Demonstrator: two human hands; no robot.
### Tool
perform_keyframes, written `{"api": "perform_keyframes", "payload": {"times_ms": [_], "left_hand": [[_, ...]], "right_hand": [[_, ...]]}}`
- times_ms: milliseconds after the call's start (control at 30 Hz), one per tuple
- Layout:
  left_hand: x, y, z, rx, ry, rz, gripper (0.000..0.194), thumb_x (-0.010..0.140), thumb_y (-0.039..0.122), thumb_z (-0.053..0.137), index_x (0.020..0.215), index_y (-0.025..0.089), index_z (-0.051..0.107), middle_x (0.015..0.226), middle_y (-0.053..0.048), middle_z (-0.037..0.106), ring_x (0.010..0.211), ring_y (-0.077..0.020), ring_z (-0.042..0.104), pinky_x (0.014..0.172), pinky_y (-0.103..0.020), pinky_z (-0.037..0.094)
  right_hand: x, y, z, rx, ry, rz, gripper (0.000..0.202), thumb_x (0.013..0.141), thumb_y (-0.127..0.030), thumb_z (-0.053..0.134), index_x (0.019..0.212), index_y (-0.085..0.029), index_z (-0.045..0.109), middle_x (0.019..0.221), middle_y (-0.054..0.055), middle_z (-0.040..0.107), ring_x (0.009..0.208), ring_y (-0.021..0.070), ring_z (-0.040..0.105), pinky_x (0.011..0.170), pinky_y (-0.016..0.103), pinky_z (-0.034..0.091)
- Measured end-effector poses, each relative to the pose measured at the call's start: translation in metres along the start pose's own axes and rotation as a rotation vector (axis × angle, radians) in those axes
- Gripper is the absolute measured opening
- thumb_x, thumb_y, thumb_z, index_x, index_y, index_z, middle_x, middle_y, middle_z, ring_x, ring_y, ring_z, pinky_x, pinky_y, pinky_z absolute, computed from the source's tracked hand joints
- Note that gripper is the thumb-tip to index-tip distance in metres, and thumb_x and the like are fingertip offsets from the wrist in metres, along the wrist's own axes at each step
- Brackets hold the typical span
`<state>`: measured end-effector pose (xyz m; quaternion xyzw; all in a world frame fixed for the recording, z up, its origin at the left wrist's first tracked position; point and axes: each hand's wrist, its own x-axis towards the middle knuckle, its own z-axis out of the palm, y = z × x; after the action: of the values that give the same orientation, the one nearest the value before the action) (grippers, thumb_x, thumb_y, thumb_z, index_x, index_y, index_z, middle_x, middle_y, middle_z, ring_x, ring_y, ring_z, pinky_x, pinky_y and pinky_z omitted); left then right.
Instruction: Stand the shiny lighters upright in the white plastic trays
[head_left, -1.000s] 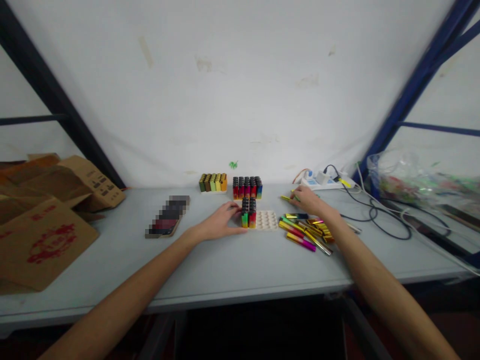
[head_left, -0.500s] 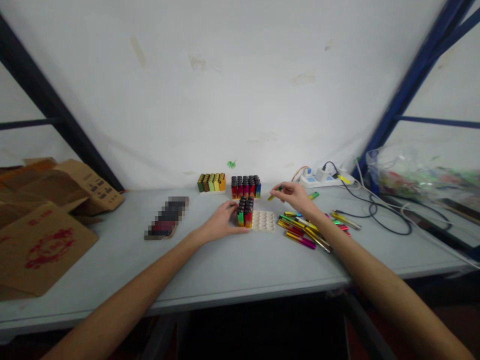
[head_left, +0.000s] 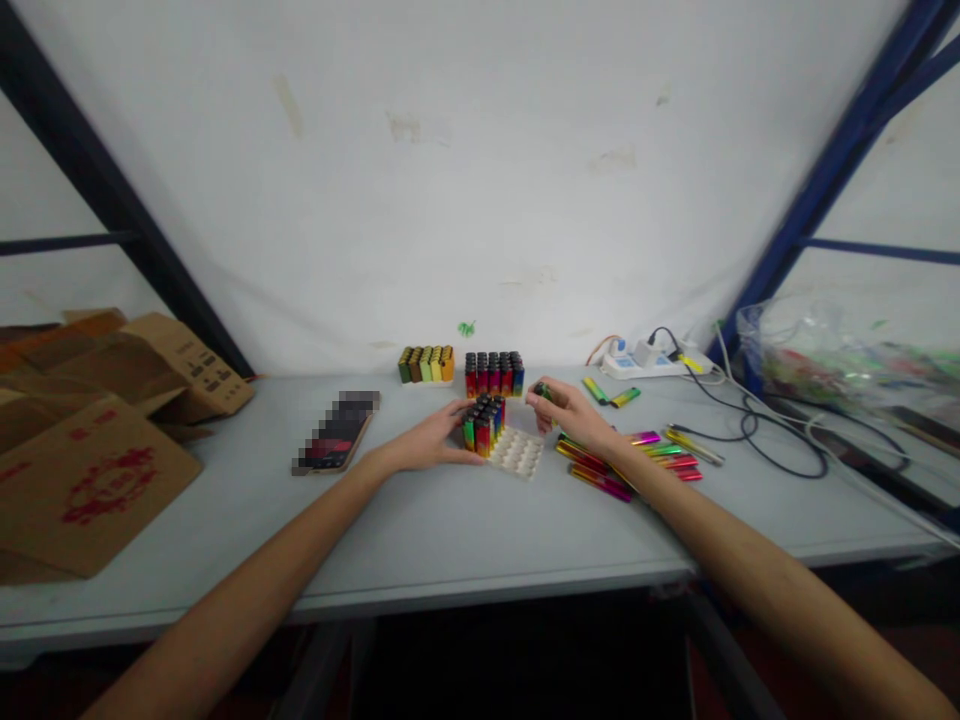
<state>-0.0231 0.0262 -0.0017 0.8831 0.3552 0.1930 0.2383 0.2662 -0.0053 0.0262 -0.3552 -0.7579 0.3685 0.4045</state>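
My left hand [head_left: 435, 438] is closed around the left end of a whitish holed tray [head_left: 519, 456], fingers behind and thumb in front. Upright lighters [head_left: 484, 428] with black tops fill the tray's left part; round holes show at its right. Just above and right of the tray, my right hand [head_left: 566, 415] pinches a greenish lighter [head_left: 543, 391], partly hidden by the fingers. Below that wrist lies a loose pile of shiny coloured lighters [head_left: 600, 482], partly covered by my forearm.
Behind the tray stand a block of red and blue lighters [head_left: 493, 376] and a yellowish block [head_left: 426, 365]. Two lighters [head_left: 611, 393] lie near a power strip [head_left: 652, 362] with cables. A phone [head_left: 337, 430] and cardboard boxes [head_left: 112, 480] are left, a plastic bag [head_left: 817, 350] right.
The tray has turned, its right end swinging toward me. My right hand has drawn slightly left and lower with the lighter, uncovering two lighters near the power strip.
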Motion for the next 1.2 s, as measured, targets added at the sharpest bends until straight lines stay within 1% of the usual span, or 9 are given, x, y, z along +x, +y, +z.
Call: {"api": "perform_keyframes", "payload": {"times_ms": [133,267,367,567,667,833,967,1100,1200], "left_hand": [[-0.001,0.001,0.001,-0.019,-0.001,-0.033,0.094,0.073,0.059,0.083,0.147,0.014,0.047,0.152,-0.017,0.052,0.138,-0.0339,0.053,0.12,-0.046,0.039],[0.0,0.004,0.008,-0.017,0.038,-0.056,0.1,0.067,0.059,0.087,0.147,0.014,0.047,0.147,-0.017,0.057,0.131,-0.0357,0.058,0.116,-0.048,0.043],[0.001,0.007,0.011,0.002,0.069,-0.041,0.094,0.068,0.06,0.086,0.143,0.015,0.051,0.144,-0.016,0.059,0.131,-0.0359,0.057,0.117,-0.048,0.042],[0.001,0.007,0.012,0.024,0.093,-0.034,0.088,0.069,0.061,0.085,0.139,0.014,0.056,0.142,-0.016,0.06,0.13,-0.0355,0.058,0.117,-0.047,0.043],[0.001,0.007,0.012,0.02,0.096,-0.026,0.086,0.068,0.06,0.085,0.137,0.016,0.058,0.14,-0.014,0.062,0.128,-0.0348,0.059,0.116,-0.046,0.044],[0.001,0.008,0.012,0.022,0.082,-0.023,0.087,0.07,0.061,0.084,0.139,0.015,0.057,0.142,-0.016,0.06,0.128,-0.0348,0.059,0.116,-0.046,0.044],[0.002,0.01,0.011,0.046,0.083,-0.019,0.085,0.07,0.062,0.083,0.137,0.015,0.06,0.142,-0.015,0.06,0.132,-0.037,0.055,0.118,-0.047,0.04],[0.002,0.009,0.011,0.053,0.08,-0.001,0.083,0.07,0.063,0.083,0.135,0.016,0.061,0.143,-0.015,0.059,0.133,-0.0365,0.054,0.119,-0.047,0.04],[0.002,0.007,0.012,0.039,0.083,0.006,0.084,0.071,0.062,0.083,0.137,0.016,0.06,0.144,-0.014,0.059,0.132,-0.0352,0.056,0.119,-0.046,0.04]], "right_hand": [[0.0,0.001,0.004,0.003,0.028,0.068,0.043,0.094,-0.063,0.056,0.083,-0.022,0.047,0.061,-0.008,0.045,0.051,0.0104,0.041,0.051,0.025,0.034],[0.001,-0.003,0.007,-0.18,0.06,0.015,0.048,0.096,-0.064,0.049,0.076,-0.02,0.052,0.063,-0.005,0.044,0.059,0.0117,0.04,0.057,0.026,0.032],[0.003,-0.002,0.01,-0.236,0.088,0.04,0.052,0.098,-0.063,0.042,0.069,-0.02,0.049,0.062,-0.003,0.042,0.061,0.0127,0.04,0.059,0.028,0.03],[0.004,0.003,0.015,-0.329,0.185,0.082,0.036,0.091,-0.047,0.043,0.065,-0.022,0.038,0.062,-0.003,0.037,0.062,0.013,0.037,0.059,0.028,0.026],[0.003,0.003,0.014,-0.338,0.204,0.097,0.038,0.092,-0.049,0.043,0.066,-0.022,0.037,0.062,-0.004,0.035,0.061,0.0131,0.037,0.059,0.028,0.025],[0.002,0.001,0.013,-0.342,0.211,0.067,0.046,0.098,-0.061,0.045,0.073,-0.022,0.043,0.065,-0.004,0.043,0.064,0.0139,0.043,0.061,0.028,0.031],[0.002,0.0,0.013,-0.297,0.132,0.037,0.039,0.1,-0.057,0.049,0.083,-0.022,0.048,0.074,-0.002,0.052,0.068,0.0153,0.05,0.065,0.028,0.04],[0.003,0.004,0.014,-0.374,0.15,-0.085,0.043,0.1,-0.058,0.05,0.076,-0.021,0.052,0.085,0.004,0.055,0.087,0.0199,0.054,0.075,0.03,0.046],[0.004,0.007,0.014,-0.466,0.205,-0.073,0.05,0.098,-0.061,0.053,0.067,-0.021,0.048,0.074,0.001,0.049,0.074,0.0169,0.048,0.067,0.029,0.04]]}}
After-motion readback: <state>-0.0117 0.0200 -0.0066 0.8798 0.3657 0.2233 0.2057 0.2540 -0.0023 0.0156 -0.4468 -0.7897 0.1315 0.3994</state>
